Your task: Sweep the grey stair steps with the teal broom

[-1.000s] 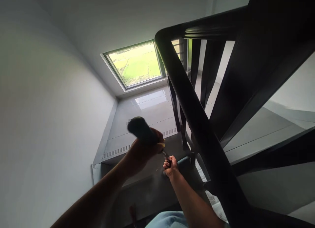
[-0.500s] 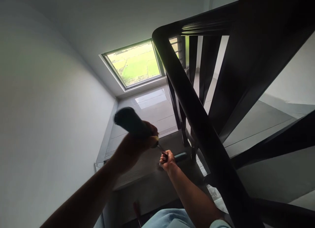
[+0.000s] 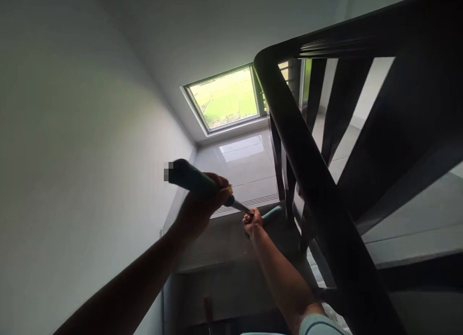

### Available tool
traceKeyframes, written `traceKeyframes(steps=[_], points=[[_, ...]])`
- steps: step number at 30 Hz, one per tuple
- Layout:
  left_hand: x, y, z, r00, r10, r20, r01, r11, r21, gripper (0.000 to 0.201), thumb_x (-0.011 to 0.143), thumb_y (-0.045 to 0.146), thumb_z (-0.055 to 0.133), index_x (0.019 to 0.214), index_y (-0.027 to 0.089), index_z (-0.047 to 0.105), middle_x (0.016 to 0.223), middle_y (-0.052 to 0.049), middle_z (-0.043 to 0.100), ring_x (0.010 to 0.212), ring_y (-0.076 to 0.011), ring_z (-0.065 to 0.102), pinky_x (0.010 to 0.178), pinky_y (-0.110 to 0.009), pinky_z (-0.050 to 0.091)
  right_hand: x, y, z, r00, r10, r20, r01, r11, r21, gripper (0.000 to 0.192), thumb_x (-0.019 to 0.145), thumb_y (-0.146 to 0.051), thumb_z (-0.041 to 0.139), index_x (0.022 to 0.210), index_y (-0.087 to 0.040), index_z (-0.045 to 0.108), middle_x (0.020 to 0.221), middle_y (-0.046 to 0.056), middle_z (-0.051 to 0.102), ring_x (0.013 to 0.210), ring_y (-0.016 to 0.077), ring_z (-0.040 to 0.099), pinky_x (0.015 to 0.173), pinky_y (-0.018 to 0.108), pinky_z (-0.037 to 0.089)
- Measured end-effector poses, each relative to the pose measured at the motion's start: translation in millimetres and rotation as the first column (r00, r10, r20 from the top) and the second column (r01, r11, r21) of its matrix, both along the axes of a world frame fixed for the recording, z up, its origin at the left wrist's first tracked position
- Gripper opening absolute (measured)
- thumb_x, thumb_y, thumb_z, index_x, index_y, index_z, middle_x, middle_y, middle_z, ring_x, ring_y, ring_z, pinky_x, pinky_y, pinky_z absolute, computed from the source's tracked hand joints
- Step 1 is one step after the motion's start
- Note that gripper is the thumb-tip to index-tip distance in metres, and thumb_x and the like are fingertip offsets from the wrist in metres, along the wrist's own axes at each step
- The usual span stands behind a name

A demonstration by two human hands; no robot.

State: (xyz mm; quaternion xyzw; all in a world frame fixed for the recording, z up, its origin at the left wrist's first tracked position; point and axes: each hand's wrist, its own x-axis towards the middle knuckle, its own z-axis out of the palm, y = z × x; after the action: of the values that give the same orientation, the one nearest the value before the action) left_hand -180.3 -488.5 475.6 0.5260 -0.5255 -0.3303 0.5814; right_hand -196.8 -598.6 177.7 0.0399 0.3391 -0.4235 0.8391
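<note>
My left hand [image 3: 208, 195] is wrapped round the thick dark green grip of a long-handled tool that looks like a mop [image 3: 191, 176]. The grip's end comes up close to the camera, at the left. From there a thin metal pole [image 3: 239, 206] slants down to my right hand [image 3: 253, 222], which is closed round its lower part. Behind the right hand a pale blue-green bar [image 3: 272, 212] shows, apparently the tool's head, low over the dark stair [image 3: 220, 241]. My right hand hides where pole and bar meet.
A dark wooden handrail [image 3: 300, 142] with wide balusters runs down the right. The pale wall [image 3: 90, 156] stands on the left. Beyond the stairs are a tiled landing [image 3: 249, 178] and a window [image 3: 226, 99]. A thin red-handled object [image 3: 207, 308] stands low at the bottom.
The view has swung left, so the window and handrail sit further right. The tool's pole shows longer between my hands, and its head has shifted up in view. Both hands keep their hold.
</note>
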Motion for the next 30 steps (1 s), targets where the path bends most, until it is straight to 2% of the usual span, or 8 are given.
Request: traceKeyframes(steps=[6,10,16,20,22,25,28,30], points=[[0,-70,-41.0,0.991,-0.112,-0.069,0.116,0.992,0.056,0.023,0.069,0.025,0.069,0.075,0.015,0.049,0.077,0.0,0.052,0.076,-0.0125,0.052,0.068,-0.025,0.044,-23,-65,-29.9,0.999,-0.047,0.001,0.046,0.996,0.08,0.028,0.082,-0.018,0.032,0.059,-0.022,0.017,0.035,-0.012,0.023,0.027,0.0032,0.021,0.032,0.015,0.015],[-19,-112,-49.9,0.989,-0.148,0.02,0.145,0.985,0.095,0.026,0.07,0.03,0.069,0.074,0.014,0.049,0.074,-0.001,0.051,0.069,-0.011,0.049,0.062,-0.024,0.04,-35,-83,-38.4,1.0,-0.011,0.014,0.01,0.994,0.111,0.027,0.082,-0.018,0.032,0.058,-0.022,0.019,0.036,-0.011,0.026,0.028,0.0024,0.019,0.032,0.014,0.013],[-51,-115,3.7,0.946,-0.104,0.308,0.023,0.966,0.256,0.034,0.07,0.04,0.069,0.084,0.015,0.05,0.071,-0.001,0.054,0.061,-0.0125,0.047,0.054,-0.026,0.038,-13,-50,-11.3,0.977,0.17,0.128,-0.184,0.977,0.108,0.026,0.081,-0.016,0.035,0.057,-0.021,0.027,0.039,-0.008,0.033,0.029,0.0027,0.022,0.033,0.015,0.016],[-43,-83,32.5,0.974,-0.033,0.226,0.001,0.99,0.141,0.026,0.072,0.035,0.067,0.081,0.016,0.051,0.077,-0.001,0.056,0.07,-0.0147,0.054,0.059,-0.026,0.043,-9,-45,1.5,0.979,0.121,0.166,-0.129,0.991,0.04,0.02,0.075,-0.015,0.038,0.058,-0.021,0.029,0.041,-0.007,0.036,0.03,0.0032,0.024,0.033,0.016,0.015],[-30,-80,22.1,0.989,-0.039,0.144,0.026,0.996,0.09,0.024,0.072,0.032,0.068,0.081,0.018,0.051,0.081,0.0,0.056,0.076,-0.0155,0.055,0.064,-0.027,0.045,-17,-58,-3.9,0.996,0.035,0.082,-0.039,0.998,0.049,0.021,0.076,-0.016,0.037,0.058,-0.021,0.027,0.04,-0.008,0.033,0.03,0.0034,0.025,0.032,0.016,0.016],[-13,-95,-16.1,0.995,-0.064,0.071,0.057,0.994,0.095,0.026,0.07,0.035,0.065,0.078,0.017,0.047,0.079,0.0,0.053,0.077,-0.0154,0.053,0.067,-0.029,0.045,-28,-81,-23.1,0.999,-0.03,-0.027,0.032,0.997,0.073,0.025,0.081,-0.019,0.032,0.059,-0.021,0.023,0.038,-0.01,0.028,0.028,0.003,0.022,0.032,0.015,0.016],[-13,-112,-45.8,0.993,-0.007,0.119,-0.007,0.993,0.114,0.028,0.071,0.037,0.062,0.08,0.016,0.046,0.077,-0.001,0.051,0.071,-0.0141,0.05,0.066,-0.029,0.041,-27,-85,-36.5,0.999,0.024,-0.041,-0.021,0.997,0.07,0.027,0.082,-0.019,0.032,0.058,-0.022,0.022,0.037,-0.01,0.027,0.028,0.0026,0.02,0.032,0.015,0.014],[-24,-115,-46.2,0.983,-0.016,0.185,-0.013,0.988,0.156,0.031,0.069,0.037,0.066,0.08,0.015,0.048,0.074,-0.001,0.051,0.067,-0.0137,0.047,0.064,-0.029,0.038,-17,-73,-35.7,0.996,0.088,-0.03,-0.087,0.996,0.029,0.028,0.081,-0.017,0.036,0.057,-0.022,0.023,0.037,-0.01,0.027,0.028,0.0028,0.021,0.033,0.015,0.015]])
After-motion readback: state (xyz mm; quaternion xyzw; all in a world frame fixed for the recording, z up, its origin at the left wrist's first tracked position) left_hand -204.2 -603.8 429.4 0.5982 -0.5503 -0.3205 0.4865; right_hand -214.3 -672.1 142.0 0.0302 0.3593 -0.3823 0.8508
